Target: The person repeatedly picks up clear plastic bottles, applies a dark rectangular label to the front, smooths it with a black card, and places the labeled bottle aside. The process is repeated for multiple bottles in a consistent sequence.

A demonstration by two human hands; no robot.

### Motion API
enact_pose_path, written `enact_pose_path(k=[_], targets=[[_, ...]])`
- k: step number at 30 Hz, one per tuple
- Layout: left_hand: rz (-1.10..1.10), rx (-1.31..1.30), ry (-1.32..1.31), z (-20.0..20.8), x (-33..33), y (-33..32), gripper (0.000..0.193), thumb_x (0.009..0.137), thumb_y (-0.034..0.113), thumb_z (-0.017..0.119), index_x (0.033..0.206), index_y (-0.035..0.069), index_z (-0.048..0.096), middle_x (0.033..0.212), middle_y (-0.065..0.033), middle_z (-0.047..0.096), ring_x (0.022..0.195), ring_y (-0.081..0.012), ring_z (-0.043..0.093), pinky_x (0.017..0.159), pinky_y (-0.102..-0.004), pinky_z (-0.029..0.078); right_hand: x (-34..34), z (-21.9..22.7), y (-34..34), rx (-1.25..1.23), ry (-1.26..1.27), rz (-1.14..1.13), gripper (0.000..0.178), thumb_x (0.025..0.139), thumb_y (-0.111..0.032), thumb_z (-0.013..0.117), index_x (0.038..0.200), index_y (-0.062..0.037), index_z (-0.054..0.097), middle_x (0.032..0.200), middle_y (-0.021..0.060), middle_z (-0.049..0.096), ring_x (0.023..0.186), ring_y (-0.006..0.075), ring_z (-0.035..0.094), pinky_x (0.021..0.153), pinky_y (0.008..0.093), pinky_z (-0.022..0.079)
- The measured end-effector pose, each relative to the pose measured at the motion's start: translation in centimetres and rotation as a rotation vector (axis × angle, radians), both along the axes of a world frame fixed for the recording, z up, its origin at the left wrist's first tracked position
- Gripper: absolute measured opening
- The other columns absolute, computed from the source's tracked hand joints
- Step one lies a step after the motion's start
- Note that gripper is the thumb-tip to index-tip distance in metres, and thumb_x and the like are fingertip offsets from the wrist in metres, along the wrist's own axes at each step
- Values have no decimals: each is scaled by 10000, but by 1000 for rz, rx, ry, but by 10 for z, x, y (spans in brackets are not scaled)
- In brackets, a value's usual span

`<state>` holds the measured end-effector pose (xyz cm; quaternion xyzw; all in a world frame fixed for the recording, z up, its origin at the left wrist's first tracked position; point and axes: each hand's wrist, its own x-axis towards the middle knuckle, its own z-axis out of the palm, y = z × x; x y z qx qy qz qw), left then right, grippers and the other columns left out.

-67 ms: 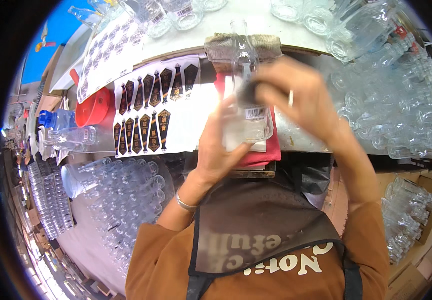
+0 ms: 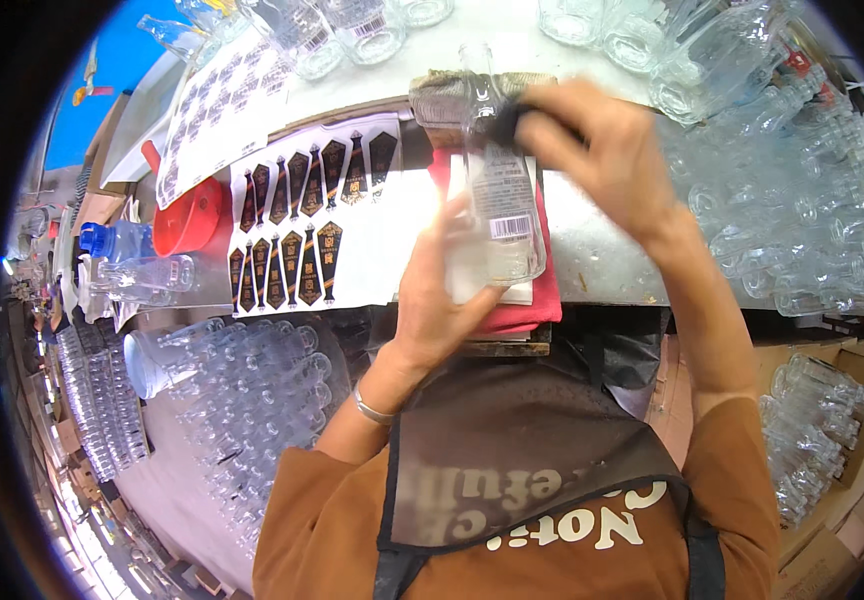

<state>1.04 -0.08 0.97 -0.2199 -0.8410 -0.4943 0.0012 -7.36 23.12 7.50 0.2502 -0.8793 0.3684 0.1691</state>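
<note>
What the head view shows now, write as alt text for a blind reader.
A person's left hand steadies a clear glass bottle lying above a red cloth, while the right hand holds a blurred dark object over it. At left lies a sheet of dark labels; more clear bottles crowd the right.

left forearm (image 2: 357,425): coming up from the lower edge, slanting right, bare from about the elbow
left wrist (image 2: 397,370): pretty much in line with the forearm, no big bend
left hand (image 2: 434,300): thumb (image 2: 474,310) stuck out to the right, fingers pointing up and kinda blurry
right forearm (image 2: 712,320): elbow out wide, angled up and inward
right hand (image 2: 607,165): sits higher than the left one, fingers curled in a grip, tips aimed left, slightly smeared
</note>
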Motion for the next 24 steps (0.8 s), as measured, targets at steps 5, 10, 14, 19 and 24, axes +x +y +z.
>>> enact_pose_path(k=[5,10,14,19,24], targets=[[-23,122,27,-1,-17,-35,924,828,57,730,1583,-8,201,1558,-220,397,1442,-300,405,1211,-422,277,48,0,-36,182,164,342,210,794,-110,739,998,-102,690,888,47,653,775,230,660,704,369,568],[78,158,139,42,-88,-25,576,961,23,544,1510,-34,379,1472,-188,526,1386,-267,485,1170,-385,339,6,8,5,-138,9,-156,159,787,-53,730,944,-44,707,941,98,697,811,249,673,713,345,548],[131,-339,293,56,-141,24,530,990,275,604,1391,-57,505,1197,-233,682,1144,-320,645,1065,-398,438,84,-12,-15,-49,17,316,204,779,-32,760,978,-45,719,940,96,692,814,283,671,706,352,551],[219,-275,218,64,-144,52,643,913,292,711,1402,-65,493,1068,-212,696,940,-318,686,936,-403,505,124,-13,0,-223,-262,269,188,777,-90,787,945,-42,718,866,116,685,763,290,651,687,368,540],[38,475,-140,112,-92,49,477,965,59,644,1402,-65,497,1085,-138,684,1029,-233,702,916,-324,548,129,-20,28,-487,-405,44,157,806,-21,753,962,-21,742,814,83,679,695,170,624,617,294,482]])
